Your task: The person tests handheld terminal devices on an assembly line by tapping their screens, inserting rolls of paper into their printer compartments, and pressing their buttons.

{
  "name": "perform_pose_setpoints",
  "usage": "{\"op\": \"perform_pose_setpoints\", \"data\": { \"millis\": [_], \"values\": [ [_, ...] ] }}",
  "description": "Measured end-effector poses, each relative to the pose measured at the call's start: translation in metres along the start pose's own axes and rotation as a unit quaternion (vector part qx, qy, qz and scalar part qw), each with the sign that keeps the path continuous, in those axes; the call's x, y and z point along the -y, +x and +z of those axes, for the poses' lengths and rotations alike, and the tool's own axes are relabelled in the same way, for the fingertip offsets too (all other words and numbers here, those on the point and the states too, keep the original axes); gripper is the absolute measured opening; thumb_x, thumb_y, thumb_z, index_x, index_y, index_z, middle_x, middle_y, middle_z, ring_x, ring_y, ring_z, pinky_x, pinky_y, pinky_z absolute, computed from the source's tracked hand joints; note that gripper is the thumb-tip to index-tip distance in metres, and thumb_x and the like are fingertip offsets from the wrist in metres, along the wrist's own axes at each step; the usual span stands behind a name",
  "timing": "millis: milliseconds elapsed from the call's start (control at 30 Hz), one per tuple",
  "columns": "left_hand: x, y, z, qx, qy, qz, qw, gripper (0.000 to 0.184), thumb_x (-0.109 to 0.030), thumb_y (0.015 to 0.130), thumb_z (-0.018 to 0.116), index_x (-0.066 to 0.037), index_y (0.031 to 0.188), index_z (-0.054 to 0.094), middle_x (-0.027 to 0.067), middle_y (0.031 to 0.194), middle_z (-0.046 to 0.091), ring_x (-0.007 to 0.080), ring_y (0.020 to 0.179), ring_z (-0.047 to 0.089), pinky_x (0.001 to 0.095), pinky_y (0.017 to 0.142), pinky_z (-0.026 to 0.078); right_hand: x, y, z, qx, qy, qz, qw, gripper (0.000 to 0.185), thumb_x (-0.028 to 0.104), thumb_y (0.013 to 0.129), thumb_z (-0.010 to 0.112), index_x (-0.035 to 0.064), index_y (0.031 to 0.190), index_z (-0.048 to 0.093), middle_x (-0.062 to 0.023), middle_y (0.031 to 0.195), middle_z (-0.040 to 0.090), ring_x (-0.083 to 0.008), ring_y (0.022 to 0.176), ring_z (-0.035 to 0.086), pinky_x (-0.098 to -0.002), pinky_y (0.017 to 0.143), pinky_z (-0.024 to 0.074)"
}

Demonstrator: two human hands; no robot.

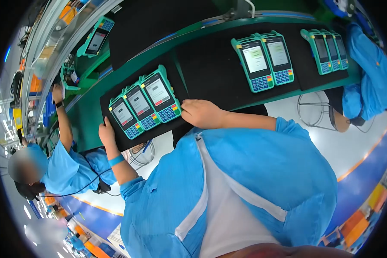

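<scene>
Three green-cased card payment terminals lie side by side on a black mat in front of me, with lit screens and keypads towards me. My left hand is closed at the mat's left edge, its thumb along the side and the other fingers mostly hidden. On the other side, my right hand has its fingers bent together at the mat's right edge, close to the rightmost terminal's lower corner. Neither hand covers a screen or keypad.
Further right along the green bench lie two terminals with lit screens and another three. One more terminal rests at the upper left. A co-worker reaches to a left-hand shelf; another person's blue sleeve is at right.
</scene>
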State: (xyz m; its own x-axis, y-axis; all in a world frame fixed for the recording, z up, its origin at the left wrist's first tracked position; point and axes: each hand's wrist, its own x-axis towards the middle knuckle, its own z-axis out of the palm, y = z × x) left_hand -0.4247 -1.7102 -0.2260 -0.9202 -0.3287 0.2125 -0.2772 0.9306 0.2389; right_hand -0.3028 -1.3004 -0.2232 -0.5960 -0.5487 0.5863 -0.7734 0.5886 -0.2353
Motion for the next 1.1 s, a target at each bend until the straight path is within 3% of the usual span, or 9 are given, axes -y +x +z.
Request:
{"op": "perform_pose_setpoints", "data": {
  "millis": [133, 200, 367, 633, 700, 933, 1100],
  "values": [
    [0.005, 0.002, 0.005, -0.003, -0.072, 0.019, 0.997, 0.051, -0.042, 0.090, 0.051, 0.008, 0.093, 0.058, 0.0288, 0.087, 0.060, 0.0428, 0.082, 0.058, 0.0450, 0.072, 0.046, 0.003, 0.003, -0.004, -0.024, -0.027, -0.001, 0.999, 0.010, 0.009, 0.073, 0.056, 0.0000, 0.076, 0.053, -0.0205, 0.090, 0.061, -0.0349, 0.096, 0.060, -0.0414, 0.087, 0.0494],
    [0.000, 0.001, 0.006, -0.041, -0.128, 0.047, 0.990, 0.050, -0.041, 0.089, 0.055, 0.008, 0.094, 0.057, 0.0275, 0.089, 0.061, 0.0405, 0.084, 0.059, 0.0431, 0.073, 0.046, 0.003, -0.003, -0.003, 0.008, -0.042, -0.014, 0.999, 0.010, 0.010, 0.076, 0.057, 0.0002, 0.078, 0.054, -0.0207, 0.094, 0.062, -0.0356, 0.101, 0.059, -0.0437, 0.093, 0.0459],
    [-0.019, 0.011, 0.001, -0.004, -0.159, 0.036, 0.987, 0.051, -0.040, 0.086, 0.061, 0.009, 0.099, 0.056, 0.0264, 0.092, 0.061, 0.0360, 0.086, 0.060, 0.0398, 0.075, 0.047, 0.005, -0.006, -0.007, 0.054, -0.006, 0.016, 0.998, 0.011, 0.009, 0.076, 0.056, 0.0007, 0.083, 0.056, -0.0170, 0.103, 0.062, -0.0334, 0.110, 0.056, -0.0425, 0.095, 0.0444],
    [-0.024, 0.009, 0.006, -0.030, -0.211, 0.058, 0.975, 0.051, -0.040, 0.086, 0.060, 0.009, 0.098, 0.056, 0.0255, 0.091, 0.061, 0.0337, 0.083, 0.060, 0.0393, 0.074, 0.046, 0.011, -0.006, -0.003, 0.050, -0.022, 0.054, 0.997, 0.011, 0.010, 0.077, 0.054, 0.0019, 0.085, 0.057, -0.0152, 0.104, 0.061, -0.0321, 0.113, 0.053, -0.0452, 0.101, 0.0385],
    [-0.022, 0.010, 0.018, -0.057, -0.237, 0.062, 0.968, 0.052, -0.041, 0.087, 0.059, 0.009, 0.097, 0.055, 0.0246, 0.089, 0.062, 0.0324, 0.080, 0.059, 0.0392, 0.074, 0.046, 0.017, -0.008, 0.000, 0.039, -0.054, 0.067, 0.996, 0.018, 0.009, 0.078, 0.056, 0.0014, 0.094, 0.060, -0.0116, 0.108, 0.062, -0.0282, 0.111, 0.055, -0.0437, 0.099, 0.0412],
    [-0.009, 0.028, 0.055, -0.017, -0.291, 0.021, 0.956, 0.057, -0.043, 0.087, 0.058, 0.011, 0.105, 0.054, 0.0274, 0.098, 0.061, 0.0357, 0.090, 0.060, 0.0390, 0.080, 0.046, 0.025, -0.004, 0.004, 0.051, -0.122, 0.059, 0.989, 0.016, 0.009, 0.079, 0.057, 0.0025, 0.092, 0.060, -0.0121, 0.106, 0.062, -0.0276, 0.110, 0.056, -0.0439, 0.099, 0.0419],
    [-0.009, 0.016, 0.032, 0.026, -0.288, 0.014, 0.957, 0.064, -0.046, 0.086, 0.057, 0.011, 0.116, 0.051, 0.0287, 0.108, 0.059, 0.0393, 0.100, 0.058, 0.0399, 0.088, 0.044, 0.026, -0.003, 0.013, 0.062, -0.111, 0.061, 0.990, 0.021, 0.012, 0.076, 0.063, 0.0052, 0.096, 0.061, -0.0126, 0.108, 0.062, -0.0274, 0.112, 0.056, -0.0429, 0.099, 0.0421]
  ]
}}
